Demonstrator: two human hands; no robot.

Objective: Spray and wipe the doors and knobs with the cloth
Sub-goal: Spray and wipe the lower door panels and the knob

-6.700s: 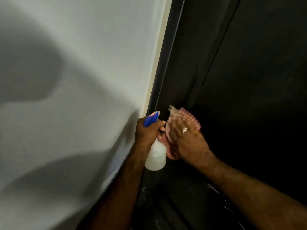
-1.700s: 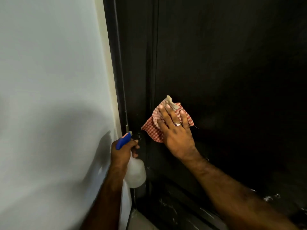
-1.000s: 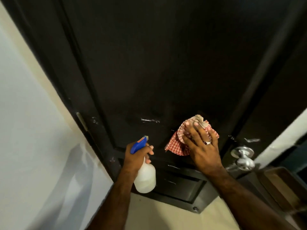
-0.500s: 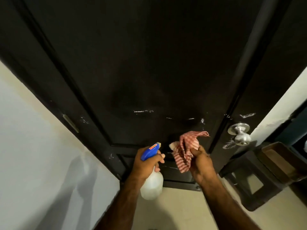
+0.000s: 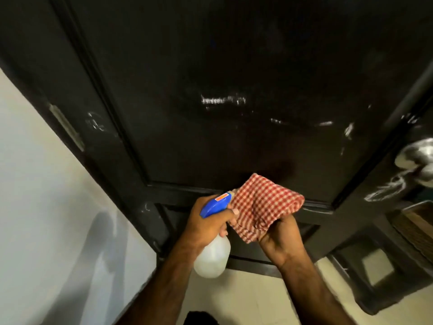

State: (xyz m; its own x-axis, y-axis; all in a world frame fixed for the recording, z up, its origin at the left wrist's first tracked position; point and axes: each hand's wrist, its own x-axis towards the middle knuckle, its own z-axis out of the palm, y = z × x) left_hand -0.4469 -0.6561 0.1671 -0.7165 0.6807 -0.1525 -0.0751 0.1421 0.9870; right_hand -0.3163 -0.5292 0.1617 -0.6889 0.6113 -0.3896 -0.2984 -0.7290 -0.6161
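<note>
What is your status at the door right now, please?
Left hand grips spray bottle. Right hand grips checked cloth, off the door. Door knob unwiped. Nothing blocking.

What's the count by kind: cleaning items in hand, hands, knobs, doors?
Spray bottle: 1
Checked cloth: 1
Hands: 2, left hand, right hand
Door knob: 1
Dark door: 1
Total: 6

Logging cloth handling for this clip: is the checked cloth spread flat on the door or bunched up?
Bunched up. The cloth is gathered in folds in the right hand, off the door.
</note>
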